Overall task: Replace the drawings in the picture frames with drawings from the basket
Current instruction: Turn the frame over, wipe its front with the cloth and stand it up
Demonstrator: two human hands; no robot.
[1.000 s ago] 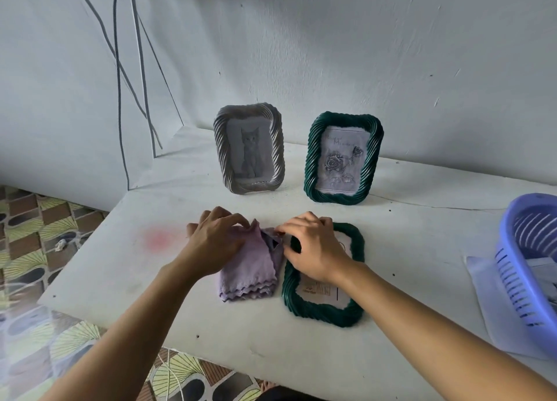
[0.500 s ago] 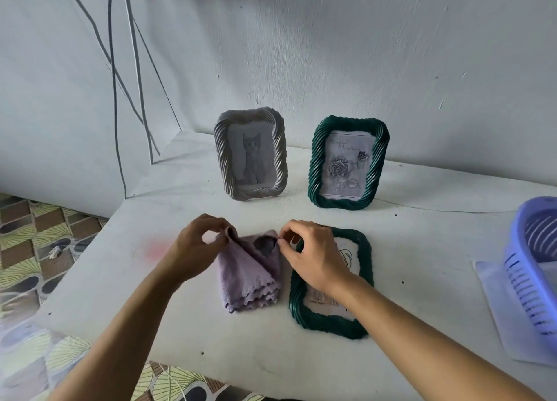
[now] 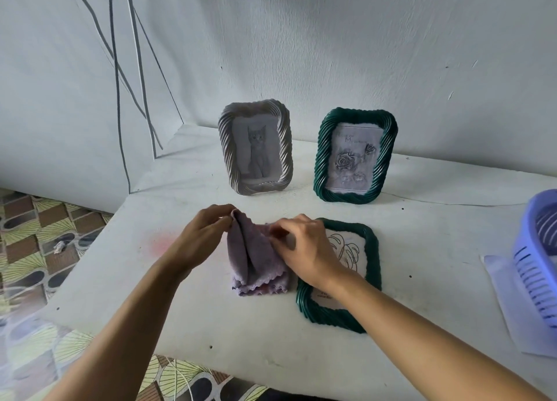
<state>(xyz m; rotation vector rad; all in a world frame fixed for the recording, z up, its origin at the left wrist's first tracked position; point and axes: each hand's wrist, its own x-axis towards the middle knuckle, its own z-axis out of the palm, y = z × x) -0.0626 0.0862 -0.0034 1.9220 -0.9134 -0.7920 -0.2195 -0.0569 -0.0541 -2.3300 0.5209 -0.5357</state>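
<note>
With our left hand (image 3: 202, 238) and right hand (image 3: 304, 250) we pinch the upper corners of the folded purple cloth (image 3: 256, 259), fingers (image 3: 221, 211) clamped on it. The green frame (image 3: 371, 250) with its leaf drawing (image 3: 346, 250) lies flat on the worktop (image 3: 437, 234), touching the cloth's right side; the basket (image 3: 533, 265) sits far right.

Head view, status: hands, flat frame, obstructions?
Left hand and right hand each pinch the folded purple cloth. Dark green rope-rim picture frame lies flat beside it, leaf drawing inside. Right forearm crosses it.
</note>
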